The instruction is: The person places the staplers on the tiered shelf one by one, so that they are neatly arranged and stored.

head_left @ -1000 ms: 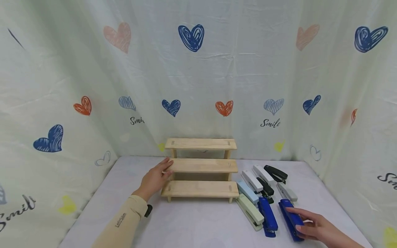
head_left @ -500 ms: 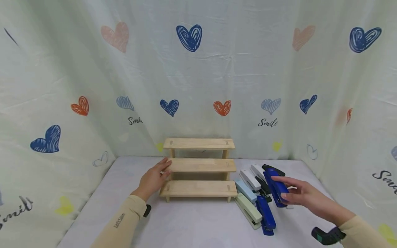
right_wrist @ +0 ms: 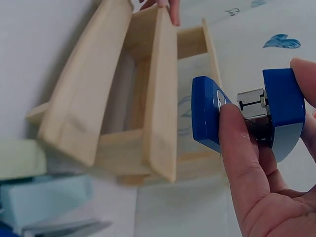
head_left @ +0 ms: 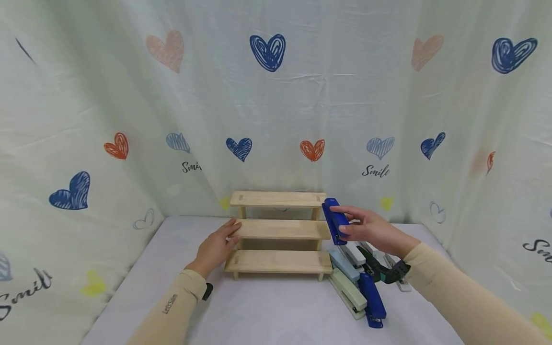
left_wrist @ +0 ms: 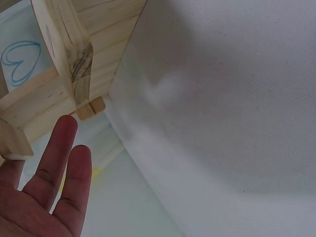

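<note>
My right hand [head_left: 373, 230] pinches a blue stapler [head_left: 335, 221] between thumb and fingers, raised beside the right ends of the upper and middle tiers of a wooden three-tier stand [head_left: 280, 261]. In the right wrist view the stapler [right_wrist: 205, 111] shows its metal inner part between the two blue ends, fingers on one side. My left hand [head_left: 215, 247] holds the left end of the middle tier, thumb and fingers on either side of the board. From the left wrist, two fingers [left_wrist: 79, 173] stretch out straight beneath the wood.
Several staplers lie close together right of the stand: a light green one [head_left: 348, 293], another blue one [head_left: 372, 299], a light blue one [head_left: 343, 265] and a white one [head_left: 354, 253]. My right forearm partly covers others. A curtain printed with hearts surrounds the white table [head_left: 267, 311].
My right hand has lifted the blue stapler from the table's right front and carried it left and away, to the stand's right side. The left hand stays on the stand.
</note>
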`<state>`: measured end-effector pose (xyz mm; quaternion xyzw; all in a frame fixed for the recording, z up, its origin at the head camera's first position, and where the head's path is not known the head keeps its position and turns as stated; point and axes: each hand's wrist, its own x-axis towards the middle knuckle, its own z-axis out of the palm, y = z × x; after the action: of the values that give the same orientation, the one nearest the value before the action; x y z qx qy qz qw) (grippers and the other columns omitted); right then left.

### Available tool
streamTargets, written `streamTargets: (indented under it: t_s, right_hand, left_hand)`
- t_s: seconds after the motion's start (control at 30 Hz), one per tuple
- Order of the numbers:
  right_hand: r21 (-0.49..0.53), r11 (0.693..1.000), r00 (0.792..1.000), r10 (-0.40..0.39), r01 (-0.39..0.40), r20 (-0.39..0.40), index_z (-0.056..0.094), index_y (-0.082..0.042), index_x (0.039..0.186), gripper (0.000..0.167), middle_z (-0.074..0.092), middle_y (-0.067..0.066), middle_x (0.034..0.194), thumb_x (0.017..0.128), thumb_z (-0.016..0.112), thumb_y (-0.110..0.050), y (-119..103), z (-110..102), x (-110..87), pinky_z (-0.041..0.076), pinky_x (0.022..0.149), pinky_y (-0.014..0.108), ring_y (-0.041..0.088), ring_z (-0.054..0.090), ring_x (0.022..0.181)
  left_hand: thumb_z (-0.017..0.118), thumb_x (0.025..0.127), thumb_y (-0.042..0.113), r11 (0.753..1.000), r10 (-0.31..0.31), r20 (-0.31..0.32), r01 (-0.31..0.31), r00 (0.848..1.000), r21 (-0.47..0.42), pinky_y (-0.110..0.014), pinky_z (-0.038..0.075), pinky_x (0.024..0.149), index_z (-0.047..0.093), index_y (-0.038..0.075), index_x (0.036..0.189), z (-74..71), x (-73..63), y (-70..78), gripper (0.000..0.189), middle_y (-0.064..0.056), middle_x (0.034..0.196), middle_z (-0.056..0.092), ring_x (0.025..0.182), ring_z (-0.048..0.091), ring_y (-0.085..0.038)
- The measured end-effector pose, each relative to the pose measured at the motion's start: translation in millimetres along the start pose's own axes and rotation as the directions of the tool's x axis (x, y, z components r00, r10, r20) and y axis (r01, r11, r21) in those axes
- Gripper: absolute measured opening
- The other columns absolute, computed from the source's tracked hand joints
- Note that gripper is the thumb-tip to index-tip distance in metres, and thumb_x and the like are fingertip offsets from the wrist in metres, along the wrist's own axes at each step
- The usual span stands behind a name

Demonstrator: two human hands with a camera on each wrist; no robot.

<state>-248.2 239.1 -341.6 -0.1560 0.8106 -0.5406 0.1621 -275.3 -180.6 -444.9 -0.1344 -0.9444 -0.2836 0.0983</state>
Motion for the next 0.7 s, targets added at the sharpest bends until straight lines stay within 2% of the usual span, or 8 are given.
streamTargets:
  t_s: [0.17, 0.37, 0.6, 0.7]
  right_hand:
    - [0.057, 0.998, 0.999, -0.026, 0.025, 0.023, 0.041, -0.017, 0.154, 0.060, 0.035, 0.025, 0.139, 0.099, 0.065, -0.019, -16.4, 10.0, 29.8, 0.048, 0.097, 0.048, 0.039, 0.052, 0.121]
    - [0.065, 0.998, 0.999, -0.028, 0.025, 0.043, 0.043, -0.018, 0.153, 0.059, 0.038, 0.023, 0.134, 0.098, 0.065, -0.017, -35.2, 23.3, 62.0, 0.049, 0.097, 0.046, 0.038, 0.051, 0.122]
    - [0.114, 0.993, 0.997, -0.002, -0.007, 0.079, 0.044, -0.020, 0.152, 0.056, 0.036, 0.019, 0.147, 0.100, 0.062, -0.013, -53.3, 41.1, 95.7, 0.046, 0.099, 0.050, 0.039, 0.045, 0.130]
    - [0.138, 0.990, 0.997, 0.018, -0.029, 0.079, 0.044, -0.019, 0.152, 0.055, 0.034, 0.018, 0.152, 0.100, 0.061, -0.011, -60.1, 50.4, 111.0, 0.046, 0.100, 0.048, 0.038, 0.044, 0.132]
  left_hand:
    - [0.063, 0.100, 0.027, 1.000, 0.000, -0.006, 0.000, 1.000, 0.001, -0.047, 0.052, 0.074, 0.055, 0.011, 0.145, -0.7, -1.1, 1.5, 0.048, -0.007, 0.155, 0.041, 0.102, 0.066, -0.030]
    - [0.063, 0.100, 0.028, 1.000, 0.000, -0.017, 0.000, 1.000, 0.006, -0.047, 0.052, 0.074, 0.056, 0.010, 0.144, 0.1, -1.9, -0.2, 0.048, -0.006, 0.155, 0.042, 0.102, 0.067, -0.030]
    - [0.064, 0.100, 0.028, 1.000, -0.021, -0.010, 0.021, 1.000, -0.011, -0.049, 0.052, 0.079, 0.056, 0.012, 0.144, 0.2, -1.0, 0.9, 0.048, -0.002, 0.156, 0.040, 0.100, 0.067, -0.027]
    - [0.065, 0.099, 0.027, 1.000, -0.014, -0.017, 0.013, 1.000, -0.009, -0.050, 0.052, 0.079, 0.056, 0.012, 0.144, -0.6, -1.0, 1.7, 0.048, -0.004, 0.155, 0.041, 0.108, 0.065, -0.031]
